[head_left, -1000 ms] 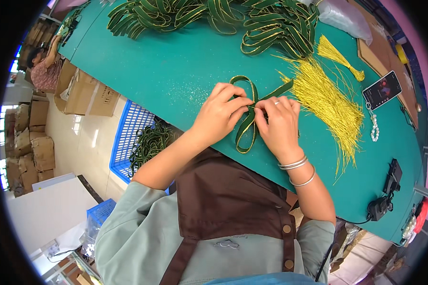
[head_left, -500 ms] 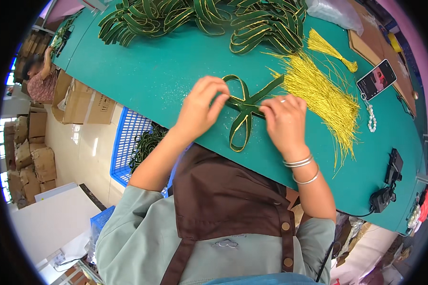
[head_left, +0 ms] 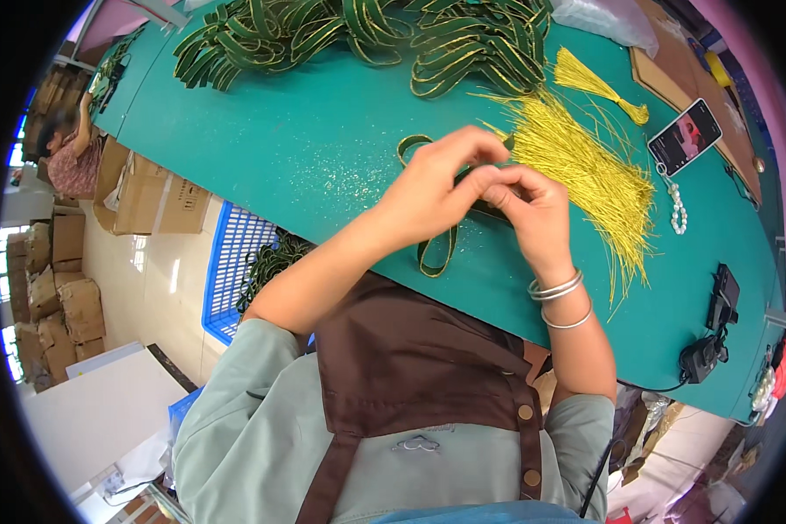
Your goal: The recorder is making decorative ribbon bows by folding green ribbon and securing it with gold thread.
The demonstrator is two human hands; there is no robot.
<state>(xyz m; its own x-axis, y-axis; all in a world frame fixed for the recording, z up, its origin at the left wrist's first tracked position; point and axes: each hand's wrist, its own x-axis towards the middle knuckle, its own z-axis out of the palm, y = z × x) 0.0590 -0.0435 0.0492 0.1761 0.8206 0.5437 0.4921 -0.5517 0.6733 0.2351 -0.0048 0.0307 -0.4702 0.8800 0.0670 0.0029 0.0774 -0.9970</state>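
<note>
A bow of dark green ribbon with gold edging (head_left: 438,253) lies in front of me, its middle covered by my hands. One loop and part of another show beside my left hand (head_left: 445,179). That hand reaches over the bow, thumb and fingers pinched. My right hand (head_left: 533,201), with bracelets at the wrist, meets it fingertip to fingertip, also pinched. Whatever fine strand lies between the fingertips is hidden. To the right of the hands spreads a heap of thin gold wire ties (head_left: 585,175).
Piles of green ribbon loops (head_left: 480,52) lie along the far side of the green table (head_left: 262,148). A tied gold bundle (head_left: 598,85), a phone (head_left: 686,138) and black adapters (head_left: 707,341) are at right. A blue basket (head_left: 236,253) stands left; a person (head_left: 74,157) sits beyond.
My hands, earlier apart on either side of the bow with a thin gold strand across it, have come together over its middle. The left hand moved right and now covers most of the bow.
</note>
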